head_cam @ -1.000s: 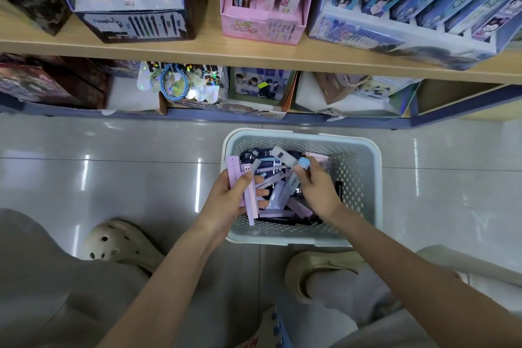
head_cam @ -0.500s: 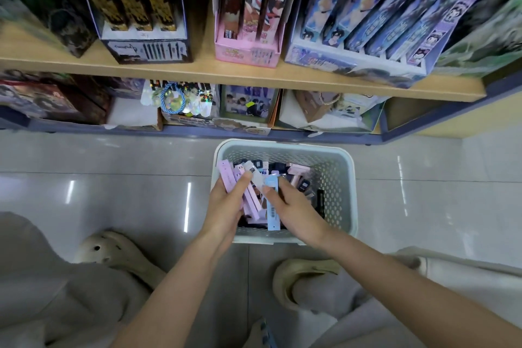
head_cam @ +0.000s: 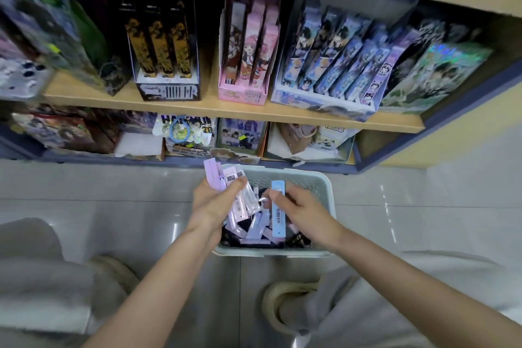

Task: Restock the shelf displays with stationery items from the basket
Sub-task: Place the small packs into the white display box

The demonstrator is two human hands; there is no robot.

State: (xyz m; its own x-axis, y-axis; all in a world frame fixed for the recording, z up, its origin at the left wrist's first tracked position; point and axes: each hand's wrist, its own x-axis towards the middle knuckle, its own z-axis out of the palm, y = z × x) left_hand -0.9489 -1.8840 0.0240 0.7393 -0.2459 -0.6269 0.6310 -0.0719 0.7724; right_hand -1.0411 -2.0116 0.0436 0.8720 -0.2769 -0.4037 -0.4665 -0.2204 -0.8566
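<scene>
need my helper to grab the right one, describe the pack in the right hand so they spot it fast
Find the pale green basket on the floor below the shelves. Above it, the right hand pinches one long flat pack. It is light blue with a barcode; the bunch in the left hand is lilac.

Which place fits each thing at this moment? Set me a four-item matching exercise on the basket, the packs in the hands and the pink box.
Things:
1. blue pack
2. lilac packs
3. basket
4. pink display box

Places:
A. standing on the wooden shelf
B. sitting on the floor tiles
C. held as a bundle in the left hand
D. pinched by the right hand above the basket

Pairs: 1-D, 2-C, 3-B, 4-A
</scene>
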